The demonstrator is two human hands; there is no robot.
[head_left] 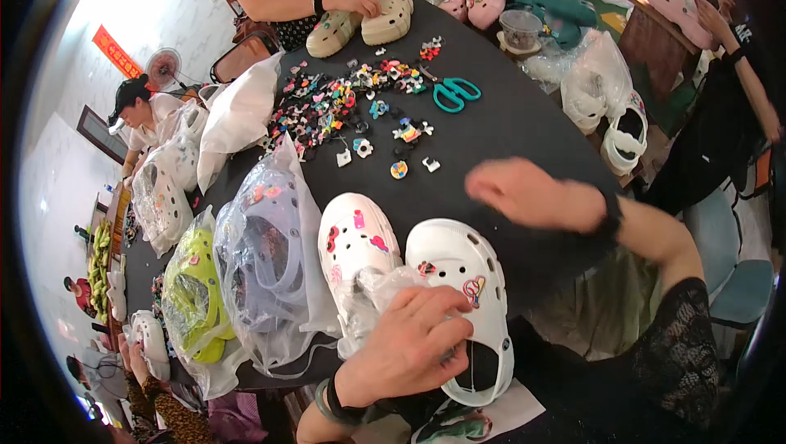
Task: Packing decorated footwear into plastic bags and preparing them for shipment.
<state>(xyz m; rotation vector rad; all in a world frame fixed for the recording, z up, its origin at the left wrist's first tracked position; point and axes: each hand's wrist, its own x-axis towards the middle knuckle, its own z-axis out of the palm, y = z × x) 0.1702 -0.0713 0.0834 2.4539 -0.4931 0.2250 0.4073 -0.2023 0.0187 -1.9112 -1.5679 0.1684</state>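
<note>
Two white clogs stand side by side at the table's near edge. My left hand [413, 346] is closed on the right-hand white clog [483, 249], its fingers curled over the upper beside the opening. This clog bears a baseball-like charm [473, 290] and a small red and black one. The left-hand white clog [360, 219] carries several pink and red charms, with clear plastic bunched at its opening. Over the black tabletop to the right hovers my right hand [532, 190], smeared by motion; its fingers cannot be made out. Loose charms [327, 112] lie heaped beyond the clogs.
Teal-handled scissors [456, 94] lie right of the heap. Bagged lavender [266, 255] and lime-green clogs [196, 280] line the left side. Across the table, a person's hands [364, 2] work on beige clogs [386, 22]. A wrapped white clog [625, 137] sits at the right edge.
</note>
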